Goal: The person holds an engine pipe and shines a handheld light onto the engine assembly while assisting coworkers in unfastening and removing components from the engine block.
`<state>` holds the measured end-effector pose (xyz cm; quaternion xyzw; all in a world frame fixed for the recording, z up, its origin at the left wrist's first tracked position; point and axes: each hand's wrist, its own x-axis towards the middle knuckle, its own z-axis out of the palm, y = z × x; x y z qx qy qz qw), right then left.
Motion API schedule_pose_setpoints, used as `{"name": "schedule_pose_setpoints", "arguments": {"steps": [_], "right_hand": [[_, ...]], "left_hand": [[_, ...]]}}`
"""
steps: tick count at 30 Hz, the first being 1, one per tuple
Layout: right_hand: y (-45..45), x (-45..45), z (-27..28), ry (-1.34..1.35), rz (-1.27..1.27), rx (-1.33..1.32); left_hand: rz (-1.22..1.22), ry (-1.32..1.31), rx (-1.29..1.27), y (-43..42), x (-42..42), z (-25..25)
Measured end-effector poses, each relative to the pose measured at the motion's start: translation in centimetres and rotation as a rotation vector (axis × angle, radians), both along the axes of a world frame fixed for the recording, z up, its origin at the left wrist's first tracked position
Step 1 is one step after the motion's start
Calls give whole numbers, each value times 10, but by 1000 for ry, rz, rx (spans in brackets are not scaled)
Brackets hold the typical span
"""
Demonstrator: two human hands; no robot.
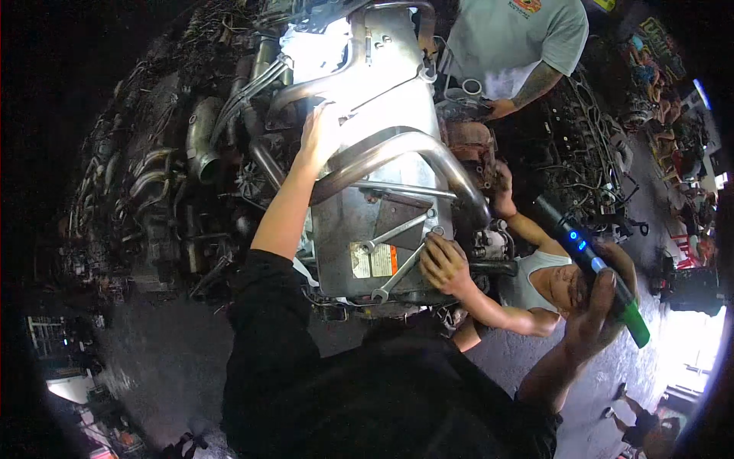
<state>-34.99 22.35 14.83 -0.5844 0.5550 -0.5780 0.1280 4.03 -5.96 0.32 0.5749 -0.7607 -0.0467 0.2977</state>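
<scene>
Your left arm reaches out straight, left hand (319, 136) over the metal panel (332, 246), near the bent pipe (417, 143) lying across it; glare hides the fingers, grip can't be told. Right elbow bent, your right hand (592, 310) wraps the flashlight (586, 255), held aslant, right of the panel.

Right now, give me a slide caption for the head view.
Right hand gripping a flashlight, left hand near a bent pipe, co-worker's hand by a wrench.
</scene>
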Motion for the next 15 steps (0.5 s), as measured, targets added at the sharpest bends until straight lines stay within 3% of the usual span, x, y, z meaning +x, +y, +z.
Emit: {"name": "schedule_pose_setpoints", "arguments": {"steps": [8, 10, 11, 12, 13, 14, 15], "right_hand": [[-13, 27, 1, -92, 15, -12], [-11, 26, 1, -201, 76, 48], [-14, 22, -2, -136, 100, -7], [-12, 21, 0, -135, 74, -6], [-9, 22, 2, -186, 58, 26], [-4, 22, 3, -239, 39, 58], [1, 18, 3, -243, 1, 62]], "left_hand": [[0, -44, -45, -10, 3, -14], [-2, 164, 290, 0, -5, 11], [-68, 78, 265, -20, 5, -1], [-157, 69, 81, -52, 23, -35], [-128, 411, 312, -55, 23, -26], [-103, 445, 614, -81, 36, -25], [-219, 441, 637, -74, 29, -3]]}}
